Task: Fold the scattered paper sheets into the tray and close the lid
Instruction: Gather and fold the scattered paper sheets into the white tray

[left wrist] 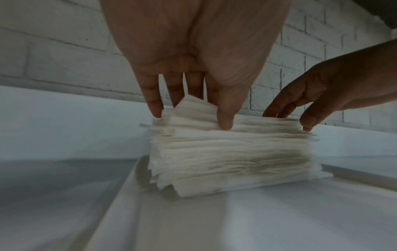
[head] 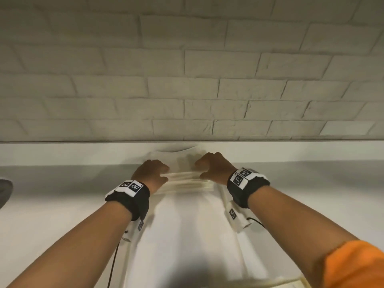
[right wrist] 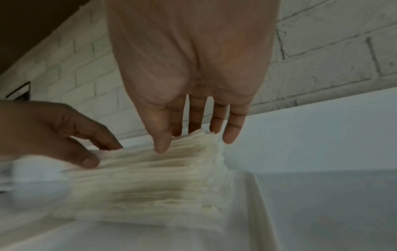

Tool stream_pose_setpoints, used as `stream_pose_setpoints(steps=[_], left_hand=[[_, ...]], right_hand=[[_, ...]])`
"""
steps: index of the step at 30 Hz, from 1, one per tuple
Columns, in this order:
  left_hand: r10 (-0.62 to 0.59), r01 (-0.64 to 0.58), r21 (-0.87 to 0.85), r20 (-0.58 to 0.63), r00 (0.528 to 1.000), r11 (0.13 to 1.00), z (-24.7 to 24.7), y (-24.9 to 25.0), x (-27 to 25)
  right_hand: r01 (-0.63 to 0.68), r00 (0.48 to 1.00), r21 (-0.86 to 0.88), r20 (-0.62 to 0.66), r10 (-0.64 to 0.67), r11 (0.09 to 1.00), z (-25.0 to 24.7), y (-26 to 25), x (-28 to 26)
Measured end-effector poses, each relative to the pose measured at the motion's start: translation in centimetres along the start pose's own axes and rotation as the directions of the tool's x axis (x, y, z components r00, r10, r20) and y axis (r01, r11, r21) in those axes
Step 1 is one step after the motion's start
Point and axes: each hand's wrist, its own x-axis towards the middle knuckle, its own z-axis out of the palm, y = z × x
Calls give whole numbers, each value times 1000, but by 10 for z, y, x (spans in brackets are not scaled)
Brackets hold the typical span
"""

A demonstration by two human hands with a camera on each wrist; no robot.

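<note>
A thick stack of white paper sheets [head: 185, 181] stands at the far end of a long white tray [head: 187, 229]. My left hand [head: 155, 173] grips the stack's left end and my right hand [head: 207, 168] grips its right end. In the left wrist view the left hand [left wrist: 193, 101] has its thumb on the near edge of the stack [left wrist: 232, 158] and its fingers behind the top sheets. In the right wrist view the right hand [right wrist: 195, 129] pinches the stack [right wrist: 150, 183] the same way. The stack's edges are ragged. No lid shows.
A white brick wall [head: 187, 80] rises right behind the white counter [head: 62, 154]. The tray's raised rim [right wrist: 257, 195] runs along both sides of the stack. A dark grey object [head: 4, 190] pokes in at the left edge. Cables hang from both wristbands.
</note>
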Motion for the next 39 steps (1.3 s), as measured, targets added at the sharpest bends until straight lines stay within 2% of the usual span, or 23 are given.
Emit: stream_pose_setpoints(steps=[5,10,14,20,24,25,26,27,28,29,30,31,32,33,34,35,36,37,39], left_hand=[[53,-53,54,-1,999,997,2,-8,14],[84,-84,47,-5,996,995,0,-9,18],[73,-73,-1,-37,997,997,-1,-6,19],[41,-48,-107,-65,997,993,-4,-10,29],[66,-85,-125,-153,986,989,-5,-8,28],[69,-94,-114,-205,976,989,-5,-7,27],[62,-99,-112,-292,955,989,-6,-5,25],[22,-88,-144,-406,914,986,-6,-4,23],[-69,-65,-233,-524,849,970,-8,0,19],[-218,-43,-391,-596,773,919,-10,4,15],[-408,-28,-603,-572,712,797,-15,10,11],[-586,12,-823,-395,707,568,-22,16,7],[-655,84,-966,-100,749,244,-28,22,3],[-581,166,-982,188,792,-93,-31,26,-1],[-424,240,-903,385,820,-357,-32,26,-3],[-259,296,-804,475,841,-516,-34,26,-5],[-132,339,-741,496,858,-579,-36,25,-7],[-67,359,-721,489,870,-593,-38,25,-8],[-80,354,-736,482,872,-577,-42,28,-10]], right_hand=[[16,999,-95,-32,-19,995,17,7,20],[-3,994,18,-111,5,1000,24,16,29],[-7,997,19,-80,9,1000,22,16,32],[25,996,-113,-88,-35,993,23,1,33],[-17,996,-85,-93,9,996,21,-6,38],[-28,995,-75,-103,20,997,21,-7,39],[-39,993,-65,-115,32,997,21,-7,40],[-47,991,-52,-126,40,998,20,-8,41],[-47,989,-34,-143,41,998,18,-8,41],[-40,985,-8,-166,38,999,16,-7,41],[-21,980,27,-196,26,999,13,-6,41],[13,972,65,-234,2,998,10,-6,40],[68,957,87,-287,-41,994,8,-5,40],[132,935,77,-340,-98,988,5,-4,37],[194,912,36,-375,-167,980,3,-4,36],[250,888,-32,-391,-242,968,1,-4,32],[310,857,-112,-396,-328,944,0,-4,28],[367,823,-197,-386,-416,909,-3,-6,21],[441,754,-367,-344,-560,819,-5,-3,8]])
